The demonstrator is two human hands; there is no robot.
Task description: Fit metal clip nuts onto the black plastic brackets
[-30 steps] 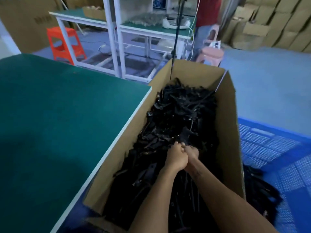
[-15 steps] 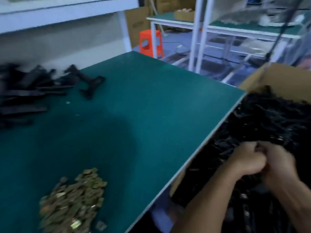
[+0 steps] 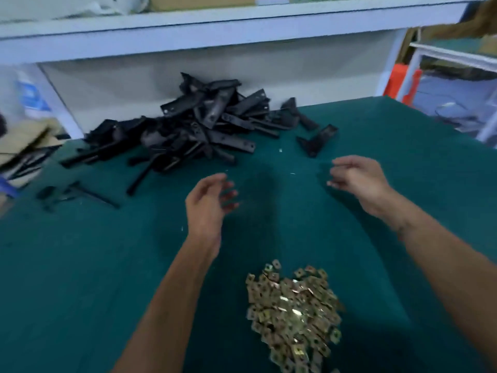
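Observation:
A heap of black plastic brackets (image 3: 199, 127) lies at the back of the green table (image 3: 80, 265), against the white shelf frame. One bracket (image 3: 318, 140) lies apart to the heap's right, and a few more (image 3: 72, 193) at the left. A pile of brass-coloured metal clip nuts (image 3: 294, 313) sits near the front edge. My left hand (image 3: 208, 205) hovers over the table between the heap and the nuts, fingers loosely curved, holding nothing. Further right, my right hand (image 3: 357, 179) also hangs over the table, fingers relaxed and empty.
A white shelf (image 3: 215, 30) runs across the back above the table. Cardboard (image 3: 24, 144) sits off the table's left edge. At the right, beyond the table edge, stand an orange stool (image 3: 400, 82) and another white-framed bench (image 3: 454, 53).
The view swung left from the cardboard box of brackets to the table. Both hands left the box, where they were clenched together, and now hang apart and empty over the table.

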